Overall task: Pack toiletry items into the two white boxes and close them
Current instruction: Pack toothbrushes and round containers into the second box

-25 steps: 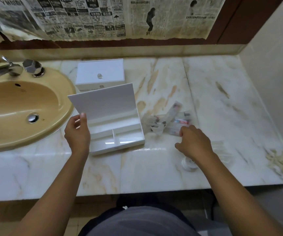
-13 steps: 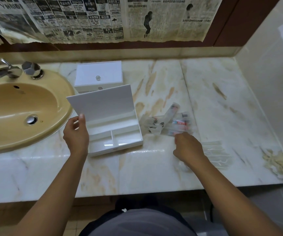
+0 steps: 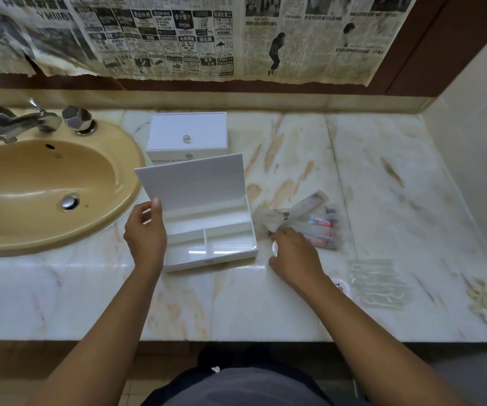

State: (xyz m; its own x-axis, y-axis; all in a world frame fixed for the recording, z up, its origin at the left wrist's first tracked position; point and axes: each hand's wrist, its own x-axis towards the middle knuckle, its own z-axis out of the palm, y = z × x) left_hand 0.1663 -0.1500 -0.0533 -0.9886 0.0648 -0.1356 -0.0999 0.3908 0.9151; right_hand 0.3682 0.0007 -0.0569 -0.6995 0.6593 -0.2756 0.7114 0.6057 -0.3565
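Packing has hardly begun: the open white plastic box (image 3: 211,230) near the marble counter (image 3: 383,177)'s front edge shows empty compartments. The left hand (image 3: 145,237) grips its lid edge; the right hand (image 3: 293,254) pinches the clear-wrapped toiletry sachets (image 3: 309,221) beside it. The second, closed white box (image 3: 188,133) waits behind.

Bathroom — sink (image 3: 46,183), faucet (image 3: 22,123), marble counter (image 3: 383,177).
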